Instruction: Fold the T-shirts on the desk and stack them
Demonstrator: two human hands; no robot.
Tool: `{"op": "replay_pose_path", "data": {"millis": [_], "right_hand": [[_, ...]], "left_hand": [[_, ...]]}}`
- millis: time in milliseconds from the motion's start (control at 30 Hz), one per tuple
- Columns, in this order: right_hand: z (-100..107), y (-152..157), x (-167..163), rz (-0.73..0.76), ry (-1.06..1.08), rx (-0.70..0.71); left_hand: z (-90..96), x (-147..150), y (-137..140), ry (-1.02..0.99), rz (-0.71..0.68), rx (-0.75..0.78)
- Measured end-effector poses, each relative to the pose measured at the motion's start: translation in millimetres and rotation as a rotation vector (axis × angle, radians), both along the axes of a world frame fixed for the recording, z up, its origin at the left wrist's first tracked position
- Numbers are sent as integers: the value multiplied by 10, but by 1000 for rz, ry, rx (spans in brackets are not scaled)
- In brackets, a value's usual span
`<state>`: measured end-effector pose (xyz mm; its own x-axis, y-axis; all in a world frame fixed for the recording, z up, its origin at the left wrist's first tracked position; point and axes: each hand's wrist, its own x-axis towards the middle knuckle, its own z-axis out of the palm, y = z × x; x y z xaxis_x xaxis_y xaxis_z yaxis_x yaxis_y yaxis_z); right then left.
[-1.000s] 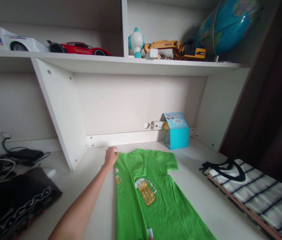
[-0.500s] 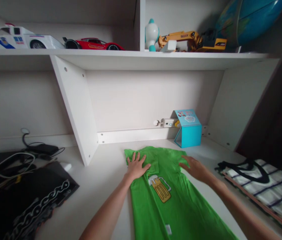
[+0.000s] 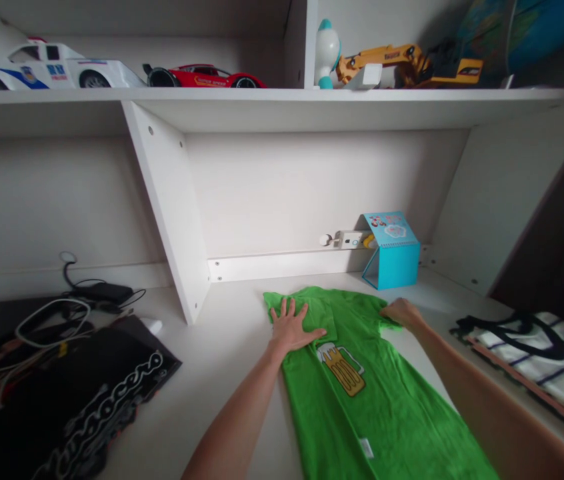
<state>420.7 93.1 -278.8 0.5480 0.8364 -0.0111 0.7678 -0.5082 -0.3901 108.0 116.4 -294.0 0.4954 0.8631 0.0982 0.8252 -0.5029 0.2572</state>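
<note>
A green T-shirt point(image 3: 387, 400) with a beer-mug print lies spread on the white desk, its left side folded inward over the body. My left hand point(image 3: 292, 330) rests flat on the folded part near the shoulder, fingers spread. At the shirt's right side, my right hand point(image 3: 405, 312) is closed on the edge of the sleeve, pinching the cloth. The lower end of the shirt runs out of view at the bottom.
Folded striped clothes point(image 3: 547, 360) lie at the right. On the left are a black printed garment point(image 3: 97, 393) and tangled cables point(image 3: 37, 333). A blue desk calendar point(image 3: 396, 263) stands behind the shirt by a power socket point(image 3: 352, 240). Toys line the shelf point(image 3: 242, 97) above.
My right hand has moved outward from over the shirt's right shoulder and closed on the sleeve, which now stretches further right. My left hand stays pressed on the fold. The view has shifted slightly.
</note>
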Motion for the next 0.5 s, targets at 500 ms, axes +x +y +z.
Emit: {"op": "replay_pose_path", "data": {"millis": [500], "right_hand": [[836, -41, -1182, 437, -225, 335]], "left_hand": [[-11, -63, 31, -705, 88, -66]]}}
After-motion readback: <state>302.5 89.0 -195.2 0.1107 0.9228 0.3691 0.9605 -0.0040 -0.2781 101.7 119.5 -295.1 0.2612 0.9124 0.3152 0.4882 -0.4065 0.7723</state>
